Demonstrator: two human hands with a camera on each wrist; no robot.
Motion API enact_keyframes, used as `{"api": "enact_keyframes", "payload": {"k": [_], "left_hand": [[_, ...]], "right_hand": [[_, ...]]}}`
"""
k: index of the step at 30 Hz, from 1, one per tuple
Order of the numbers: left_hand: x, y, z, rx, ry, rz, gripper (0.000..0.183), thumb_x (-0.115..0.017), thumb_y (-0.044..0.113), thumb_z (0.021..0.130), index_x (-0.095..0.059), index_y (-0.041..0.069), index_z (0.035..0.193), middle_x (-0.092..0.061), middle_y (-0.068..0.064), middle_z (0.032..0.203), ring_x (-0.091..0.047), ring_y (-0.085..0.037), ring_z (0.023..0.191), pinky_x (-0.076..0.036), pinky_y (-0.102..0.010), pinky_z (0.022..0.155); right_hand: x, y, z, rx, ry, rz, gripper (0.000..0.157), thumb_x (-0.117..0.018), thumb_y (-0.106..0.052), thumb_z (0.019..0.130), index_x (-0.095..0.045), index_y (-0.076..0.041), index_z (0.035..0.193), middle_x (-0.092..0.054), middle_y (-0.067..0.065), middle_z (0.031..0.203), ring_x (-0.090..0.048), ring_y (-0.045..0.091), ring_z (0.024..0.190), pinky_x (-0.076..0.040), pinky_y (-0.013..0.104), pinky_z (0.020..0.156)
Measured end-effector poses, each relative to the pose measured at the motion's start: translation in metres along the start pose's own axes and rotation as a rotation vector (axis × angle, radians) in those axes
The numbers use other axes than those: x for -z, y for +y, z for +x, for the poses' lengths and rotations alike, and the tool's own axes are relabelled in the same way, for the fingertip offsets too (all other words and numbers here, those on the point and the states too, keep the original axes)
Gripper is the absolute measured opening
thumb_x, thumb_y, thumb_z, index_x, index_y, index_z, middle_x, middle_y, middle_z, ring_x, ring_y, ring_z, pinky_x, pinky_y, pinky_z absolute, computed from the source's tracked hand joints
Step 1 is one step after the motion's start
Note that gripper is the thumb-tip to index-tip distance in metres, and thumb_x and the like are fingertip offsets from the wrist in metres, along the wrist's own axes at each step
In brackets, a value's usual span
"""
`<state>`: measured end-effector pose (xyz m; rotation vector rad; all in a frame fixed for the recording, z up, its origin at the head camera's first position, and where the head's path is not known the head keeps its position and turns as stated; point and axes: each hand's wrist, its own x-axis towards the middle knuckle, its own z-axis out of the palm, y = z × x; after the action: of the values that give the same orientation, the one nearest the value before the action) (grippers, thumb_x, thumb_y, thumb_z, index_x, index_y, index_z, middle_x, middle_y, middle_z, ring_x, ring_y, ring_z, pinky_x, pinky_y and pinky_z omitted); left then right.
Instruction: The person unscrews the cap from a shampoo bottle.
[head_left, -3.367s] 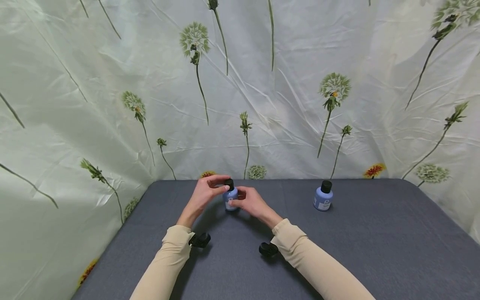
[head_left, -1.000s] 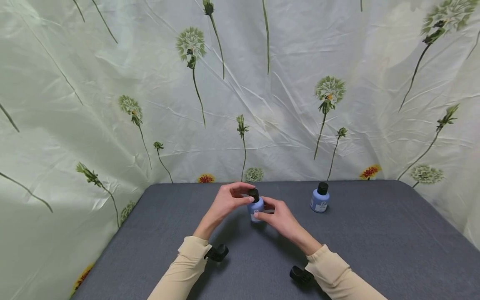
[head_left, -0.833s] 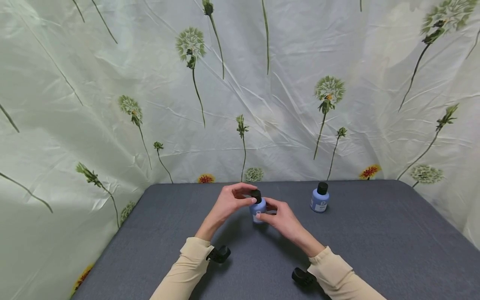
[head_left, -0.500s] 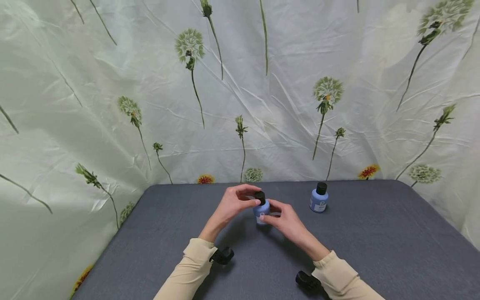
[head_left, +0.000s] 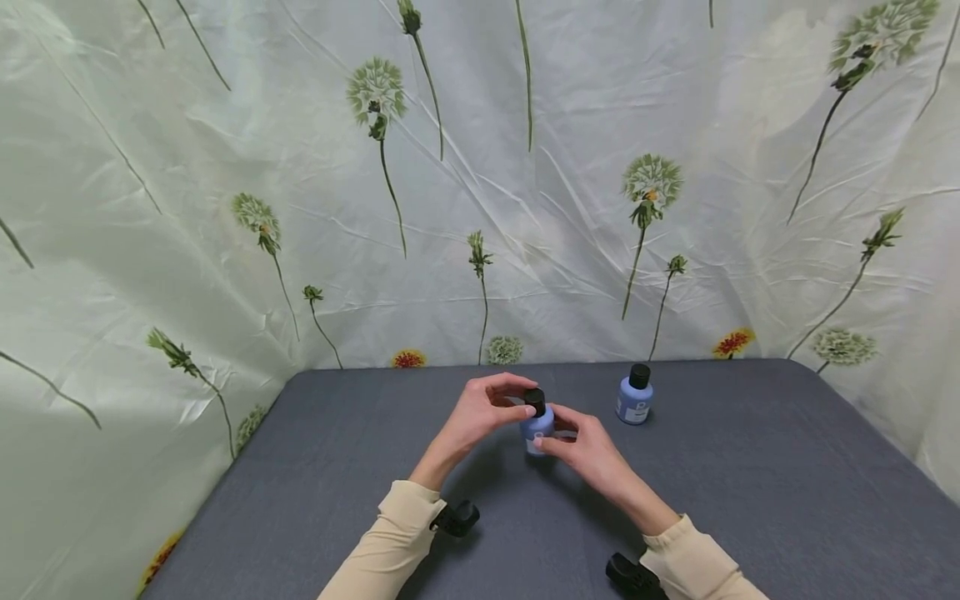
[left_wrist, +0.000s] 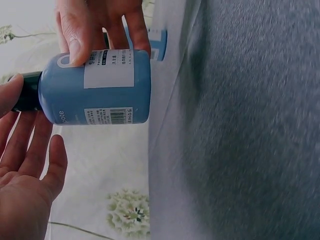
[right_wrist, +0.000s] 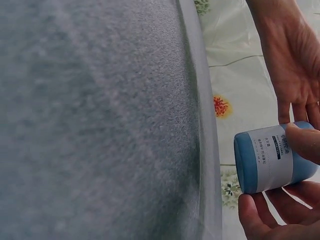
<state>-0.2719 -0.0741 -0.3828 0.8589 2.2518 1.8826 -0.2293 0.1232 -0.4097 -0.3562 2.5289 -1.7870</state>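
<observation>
A small blue bottle [head_left: 537,426] with a white label and a black cap [head_left: 535,402] is held between both hands near the middle of the table. My left hand [head_left: 480,410] pinches the cap from the left, thumb in front and fingers behind. Around the body, my right hand [head_left: 596,454] grips with its thumb on the label. In the left wrist view the bottle [left_wrist: 95,95] shows printed text and a barcode. The right wrist view shows its base [right_wrist: 245,162] raised off the table, with the left hand [right_wrist: 295,65] beyond.
A second blue bottle [head_left: 634,402] with a black cap stands upright toward the back of the table, right of the hands. The dark grey table [head_left: 750,475] ends at a hanging white cloth [head_left: 570,208] printed with flowers. Black wrist cameras [head_left: 459,518] hang under both wrists.
Both hands have carried the bottle right and toward the person, keeping the same hold on cap and body. The second bottle has stayed standing in its place.
</observation>
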Motion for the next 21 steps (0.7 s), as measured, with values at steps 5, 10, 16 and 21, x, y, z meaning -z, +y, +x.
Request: {"api": "enact_keyframes", "payload": {"k": [5,10,16,21], "left_hand": [[-0.009,0.024,-0.007,0.01,-0.019,-0.011,0.032,-0.072,0.004,0.089,-0.068,0.002,0.12,-0.068,-0.011,0.112,-0.065,-0.034,0.097,-0.053,-0.033,0.079],[-0.014,0.026,-0.01,0.011,-0.019,-0.01,0.031,-0.073,0.004,0.088,-0.069,0.005,0.119,-0.069,-0.01,0.112,-0.066,-0.031,0.094,-0.053,-0.033,0.078],[-0.018,0.028,-0.013,0.012,-0.025,-0.012,0.031,-0.073,0.004,0.088,-0.07,0.005,0.119,-0.069,-0.008,0.112,-0.066,-0.034,0.095,-0.053,-0.033,0.078],[-0.02,0.031,-0.017,0.015,-0.022,-0.008,0.03,-0.073,0.005,0.088,-0.07,0.005,0.118,-0.068,-0.007,0.112,-0.065,-0.034,0.095,-0.053,-0.033,0.078]], "right_hand": [[0.004,0.001,-0.006,-0.022,0.019,0.0,0.054,-0.075,-0.016,0.088,-0.056,-0.004,0.137,-0.066,0.008,0.118,-0.061,0.025,0.11,-0.052,0.042,0.088],[0.006,0.001,-0.011,-0.025,0.034,-0.005,0.054,-0.076,-0.015,0.087,-0.057,-0.003,0.136,-0.066,0.008,0.119,-0.061,0.024,0.109,-0.052,0.041,0.088],[0.008,0.0,-0.017,-0.03,0.046,-0.004,0.055,-0.077,-0.014,0.086,-0.057,-0.002,0.135,-0.066,0.009,0.117,-0.062,0.024,0.108,-0.052,0.041,0.089],[0.009,-0.001,-0.022,-0.029,0.045,-0.011,0.055,-0.078,-0.015,0.085,-0.058,-0.002,0.135,-0.067,0.008,0.115,-0.063,0.022,0.104,-0.052,0.04,0.089]]}}
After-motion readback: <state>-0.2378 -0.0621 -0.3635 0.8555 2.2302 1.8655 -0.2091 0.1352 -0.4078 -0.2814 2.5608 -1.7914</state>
